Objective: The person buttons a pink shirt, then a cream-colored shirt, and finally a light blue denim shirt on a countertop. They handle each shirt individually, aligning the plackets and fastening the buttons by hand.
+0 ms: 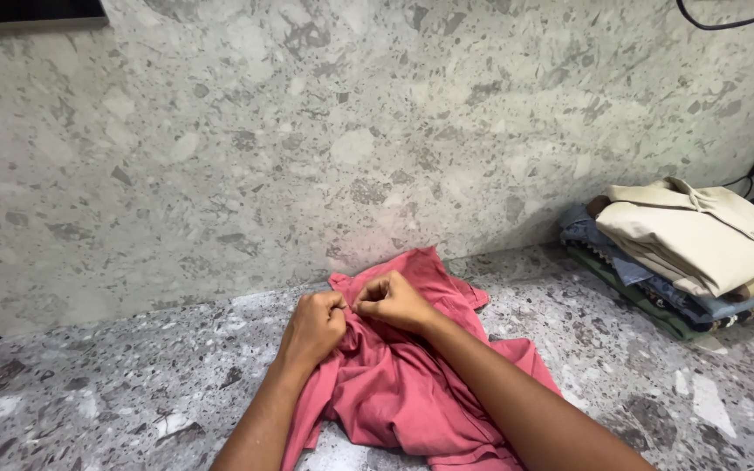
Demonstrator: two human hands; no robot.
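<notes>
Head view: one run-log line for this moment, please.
left hand: pinching pink shirt | right hand: pinching same shirt | surface: stone counter | nearby: folded clothes stack

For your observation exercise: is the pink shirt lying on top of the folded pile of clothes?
No, the pink shirt lies crumpled on the counter under both hands, apart from the pile at the right.

Both hands, the left hand (313,324) and right hand (392,301), are pinching a crumpled pink cotton shirt (412,384) lying on the speckled grey stone counter (115,384), near a stack of folded clothes (691,253).
</notes>
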